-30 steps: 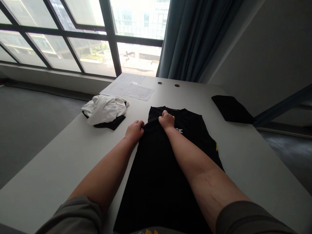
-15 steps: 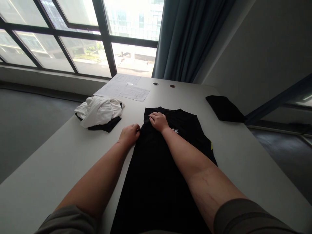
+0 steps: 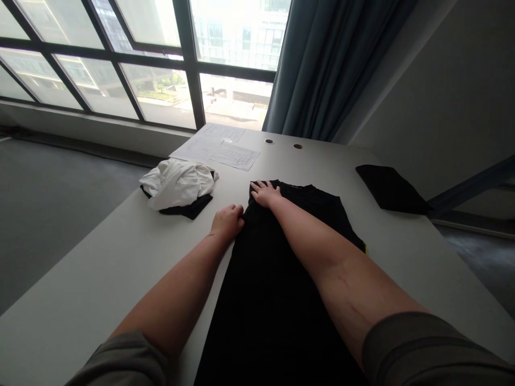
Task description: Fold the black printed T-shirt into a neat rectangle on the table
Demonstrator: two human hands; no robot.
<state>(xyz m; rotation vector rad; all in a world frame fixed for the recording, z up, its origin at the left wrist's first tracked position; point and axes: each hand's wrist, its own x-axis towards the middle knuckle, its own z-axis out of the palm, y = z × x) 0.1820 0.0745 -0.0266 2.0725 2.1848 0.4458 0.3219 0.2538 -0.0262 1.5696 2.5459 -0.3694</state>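
A black T-shirt (image 3: 265,289) lies spread on the table, its neckline toward the window and its lower part running out of view at the bottom. At the shirt's left edge, my left hand (image 3: 227,221) is closed with its fingers pinching the fabric. My right hand (image 3: 266,194) rests flat on the upper left shoulder area, fingers spread and pressing on the cloth. My right forearm crosses over the shirt and hides part of its chest. A small bit of yellow shows at the right edge.
On the white table (image 3: 132,284), a crumpled white garment (image 3: 179,183) lies on black cloth (image 3: 189,208) at the left. Sheets of paper (image 3: 235,155) are at the far end, near two cable holes. A folded black cloth (image 3: 392,187) lies at the right edge.
My right hand has slid away from me toward the shirt's shoulder and its fingers have spread. My left hand keeps its pinch on the edge. The whole view has shifted slightly.
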